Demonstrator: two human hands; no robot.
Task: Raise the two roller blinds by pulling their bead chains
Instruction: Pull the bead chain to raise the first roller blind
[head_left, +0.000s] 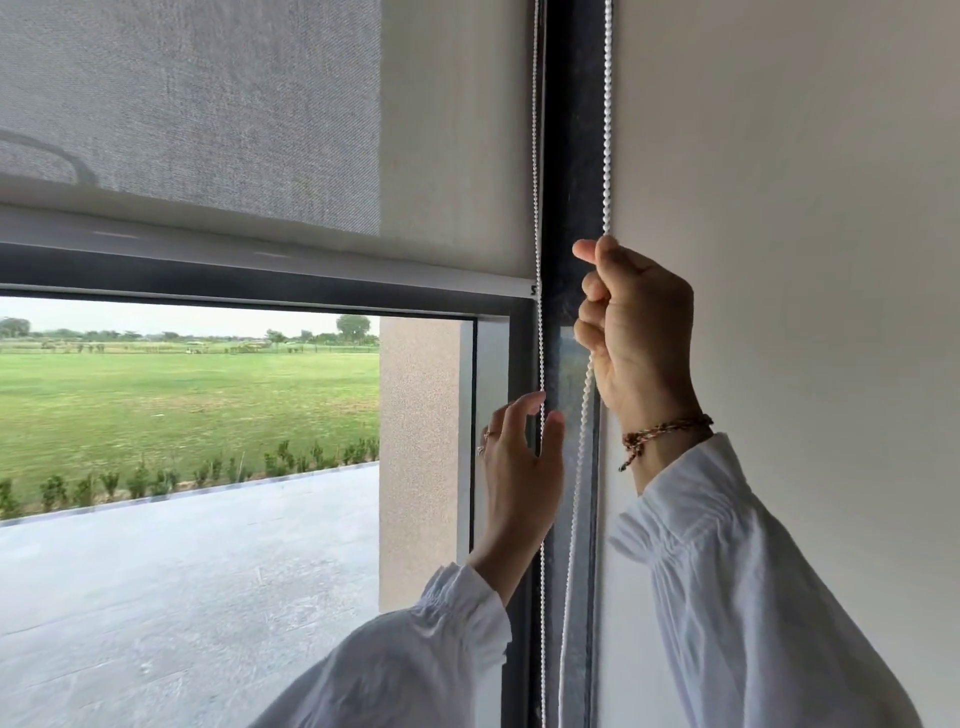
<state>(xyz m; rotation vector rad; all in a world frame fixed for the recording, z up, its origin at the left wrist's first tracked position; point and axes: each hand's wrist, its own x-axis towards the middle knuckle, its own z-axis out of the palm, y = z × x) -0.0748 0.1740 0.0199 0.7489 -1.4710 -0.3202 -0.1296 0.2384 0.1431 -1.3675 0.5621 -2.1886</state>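
1. The blind (260, 130) is seen partly raised: its bottom bar (260, 254) lies across the upper part of the window, and clear glass is exposed below it.
2. Only 1 blind is identified with certainty. Whether the pale surface (779, 208) at the right is the 2nd blind or a wall cannot be told.
3. The right hand (639, 332) is closed in a fist around the thick bead chain (607, 130), high against the dark frame (571, 156).
4. The left hand (519, 452) is held lower with its fingers loosely open; the thin chain (537, 156) is touched between thumb and fingertips, but a firm grip is not shown.
5. Further pulling is judged necessary, since much of the blind is not yet rolled up.
6. Ample free chain is available below both hands for a downward stroke. The chains hang just beside the frame edge, so little sideways room is left.
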